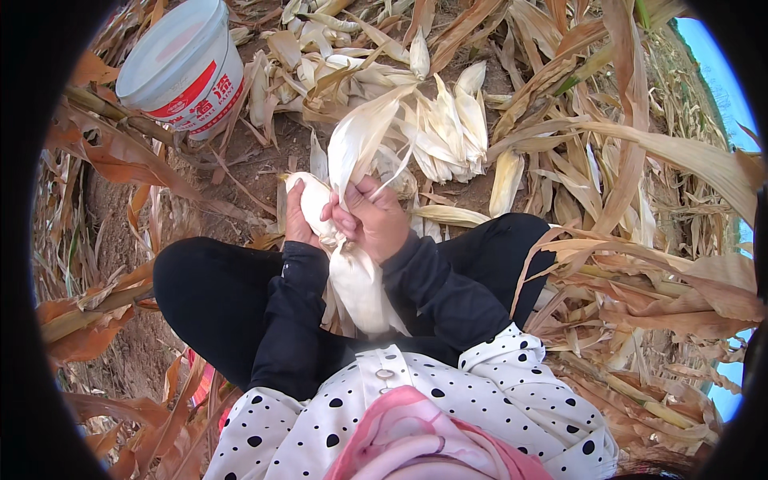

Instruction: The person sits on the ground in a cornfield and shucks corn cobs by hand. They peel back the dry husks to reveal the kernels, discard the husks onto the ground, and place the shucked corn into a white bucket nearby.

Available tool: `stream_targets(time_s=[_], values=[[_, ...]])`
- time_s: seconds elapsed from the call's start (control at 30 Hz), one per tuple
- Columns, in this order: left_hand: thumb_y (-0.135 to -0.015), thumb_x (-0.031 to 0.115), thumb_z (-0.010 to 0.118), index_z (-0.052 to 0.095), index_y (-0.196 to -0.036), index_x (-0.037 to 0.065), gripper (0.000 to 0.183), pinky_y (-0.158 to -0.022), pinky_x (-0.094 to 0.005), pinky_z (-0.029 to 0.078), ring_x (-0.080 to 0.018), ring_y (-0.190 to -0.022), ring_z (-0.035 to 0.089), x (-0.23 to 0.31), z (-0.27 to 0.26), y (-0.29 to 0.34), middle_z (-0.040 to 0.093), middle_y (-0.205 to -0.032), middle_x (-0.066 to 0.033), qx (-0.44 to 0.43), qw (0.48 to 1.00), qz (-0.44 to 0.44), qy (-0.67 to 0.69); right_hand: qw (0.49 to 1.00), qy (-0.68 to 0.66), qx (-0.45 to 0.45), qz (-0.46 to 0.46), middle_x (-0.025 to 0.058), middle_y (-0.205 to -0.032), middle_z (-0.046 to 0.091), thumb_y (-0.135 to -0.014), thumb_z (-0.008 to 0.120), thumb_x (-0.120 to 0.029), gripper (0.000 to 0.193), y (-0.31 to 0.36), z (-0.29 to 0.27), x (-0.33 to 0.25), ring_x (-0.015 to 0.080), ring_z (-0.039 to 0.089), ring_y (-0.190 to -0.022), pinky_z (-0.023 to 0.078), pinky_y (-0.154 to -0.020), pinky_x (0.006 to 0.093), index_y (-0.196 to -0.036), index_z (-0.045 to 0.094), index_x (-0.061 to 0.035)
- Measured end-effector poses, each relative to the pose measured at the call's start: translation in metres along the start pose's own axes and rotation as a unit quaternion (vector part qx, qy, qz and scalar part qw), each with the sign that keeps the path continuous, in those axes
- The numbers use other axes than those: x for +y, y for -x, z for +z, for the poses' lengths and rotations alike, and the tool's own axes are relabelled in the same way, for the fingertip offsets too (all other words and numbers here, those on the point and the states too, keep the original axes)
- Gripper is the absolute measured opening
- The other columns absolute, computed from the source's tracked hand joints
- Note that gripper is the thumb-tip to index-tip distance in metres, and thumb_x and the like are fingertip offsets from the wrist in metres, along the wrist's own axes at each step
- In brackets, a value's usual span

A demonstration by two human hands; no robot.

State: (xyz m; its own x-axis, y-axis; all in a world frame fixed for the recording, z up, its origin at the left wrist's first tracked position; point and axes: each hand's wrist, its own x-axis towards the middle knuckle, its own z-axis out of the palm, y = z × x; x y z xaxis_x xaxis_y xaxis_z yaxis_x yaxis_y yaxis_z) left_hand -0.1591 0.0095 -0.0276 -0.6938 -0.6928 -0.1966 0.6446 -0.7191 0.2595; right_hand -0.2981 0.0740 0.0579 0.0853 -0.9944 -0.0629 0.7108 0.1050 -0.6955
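Both hands clamp one corn ear above the lap: the left hand wraps its upper part, fingers closed, while the right hand pinches a pale husk leaf beside it. A white bucket stands well apart.

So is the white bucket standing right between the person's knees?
No, the white bucket sits off on the soil at the upper left, apart from the knees and both hands.

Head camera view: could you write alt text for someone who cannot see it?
Seen from above, a seated person's left hand and right hand grip a pale, husk-wrapped corn ear, the right pulling up a pale husk leaf. A white plastic bucket with a red label stands upper left, among dry brown corn stalks on soil.
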Motion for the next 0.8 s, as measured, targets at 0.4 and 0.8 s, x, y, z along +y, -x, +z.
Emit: stream_targets(time_s=[0.4, 0.8], values=[[-0.086, 0.048, 0.053, 0.054, -0.101, 0.000, 0.051, -0.069, -0.0330, 0.053, -0.0225, -0.082, 0.059, -0.009, 0.031, -0.009, 0.059, -0.088, -0.0132, 0.082, 0.994, 0.071, -0.034, 0.950, -0.311, -0.014, 0.009, -0.0060, -0.055, 0.028, -0.092, 0.046, -0.014, 0.011, -0.006, -0.022, -0.008, 0.0056, 0.027, -0.044, 0.032, -0.048, 0.0225, -0.092, 0.052, -0.0047], [-0.089, 0.043, 0.055, 0.052, -0.113, 0.005, 0.045, -0.068, -0.0377, 0.055, -0.0224, -0.080, 0.063, -0.017, 0.051, -0.010, 0.061, -0.094, -0.0097, 0.111, 0.980, 0.102, -0.127, 0.619, 0.697, 0.360, -0.037, 0.0163, -0.094, 0.065, -0.083, 0.063, -0.030, 0.044, -0.042, -0.238, -0.161, 0.0212, 0.062, -0.079, 0.048, -0.073, 0.0328, -0.106, 0.059, 0.0060]])
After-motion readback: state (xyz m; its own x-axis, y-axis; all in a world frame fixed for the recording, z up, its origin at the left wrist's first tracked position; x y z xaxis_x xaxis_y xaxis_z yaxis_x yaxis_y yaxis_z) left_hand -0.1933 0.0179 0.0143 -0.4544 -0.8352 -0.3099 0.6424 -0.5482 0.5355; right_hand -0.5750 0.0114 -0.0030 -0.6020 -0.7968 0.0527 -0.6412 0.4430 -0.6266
